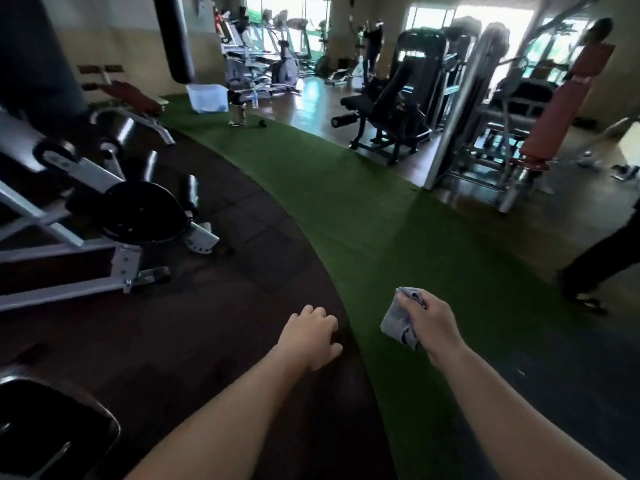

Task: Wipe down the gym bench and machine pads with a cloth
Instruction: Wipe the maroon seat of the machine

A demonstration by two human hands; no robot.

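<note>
Green turf strip (pixel 346 202) crosses dark gym floor (pixel 173 323).

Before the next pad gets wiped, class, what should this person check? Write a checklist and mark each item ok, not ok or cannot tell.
1. Cloth in hand: the right hand grips the grey cloth. Ok.
2. Spare hand free: the left hand holds nothing, its fingers loosely curled. Ok.
3. Cloth on a pad: it touches none; the nearest black pad lies at lower left, apart from both hands. Not ok.
4. Way clear on the right: another person's leg steps in at the edge of the view. Not ok.
5. Cloth clean and damp enough: cannot tell.
</note>
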